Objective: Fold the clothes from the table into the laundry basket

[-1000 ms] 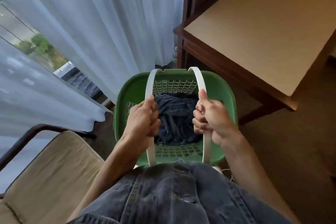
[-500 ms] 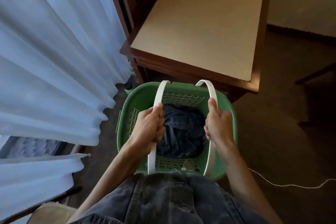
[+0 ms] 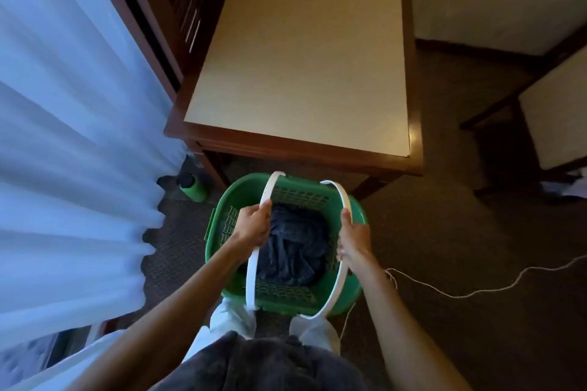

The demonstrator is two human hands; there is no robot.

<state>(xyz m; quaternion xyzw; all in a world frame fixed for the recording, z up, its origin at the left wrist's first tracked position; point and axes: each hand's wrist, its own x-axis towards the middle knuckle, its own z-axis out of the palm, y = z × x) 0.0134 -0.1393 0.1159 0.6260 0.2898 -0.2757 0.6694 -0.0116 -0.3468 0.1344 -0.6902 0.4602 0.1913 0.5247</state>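
A person stands at the near end of the table (image 3: pixel 305 51), each hand curled around one white handle of the green laundry basket (image 3: pixel 235 197). The left hand (image 3: pixel 252 227) grasps the left handle (image 3: pixel 254 267); the right hand (image 3: pixel 354 240) grasps the right handle (image 3: pixel 341 282). The basket sits low in front of the person's legs, just short of the table edge; whether it rests on the carpet or hangs from the handles cannot be told. Dark clothes (image 3: pixel 293 251) lie bunched inside it, not visibly folded. No garment shows on the tabletop, so folding seems not yet begun and the clothes likely have still to come out. A green bottle (image 3: pixel 192 189) stands beside the table leg.
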